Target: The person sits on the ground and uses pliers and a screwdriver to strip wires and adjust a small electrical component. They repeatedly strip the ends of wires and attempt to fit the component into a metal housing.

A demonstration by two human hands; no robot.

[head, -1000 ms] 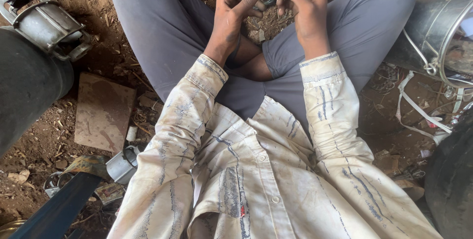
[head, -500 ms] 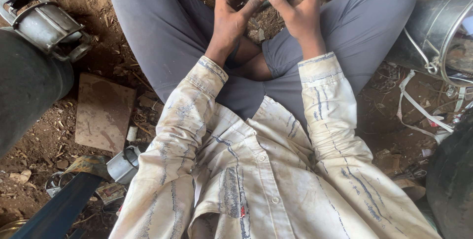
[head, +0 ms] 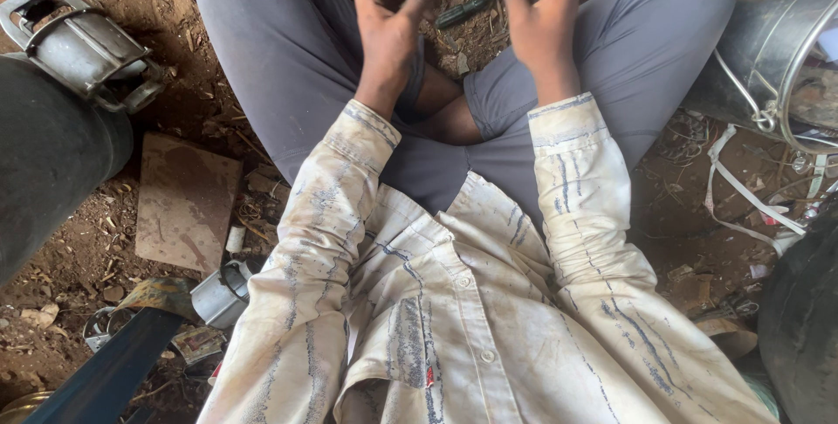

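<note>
Head view shows the left hand (head: 394, 13) and right hand (head: 541, 9) raised with fingers curled; whether they grip anything cannot be told. A screwdriver (head: 467, 10) lies below.

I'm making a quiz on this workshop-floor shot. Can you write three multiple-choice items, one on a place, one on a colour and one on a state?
1. Where does the flat brown slab lie?
A. on the dirt ground by the person's left knee
B. on the person's lap
C. on top of the metal drum

2. What colour are the trousers?
A. bright red
B. grey
C. white

3. How are the left hand and right hand placed?
A. flat on the ground
B. resting on the knees
C. raised, apart, fingers curled

Answers:
1. A, the slab sits on bare soil left of the crossed legs.
2. B, both legs show grey cloth.
3. C, both hands are up in front of the legs with a gap between them.
</note>
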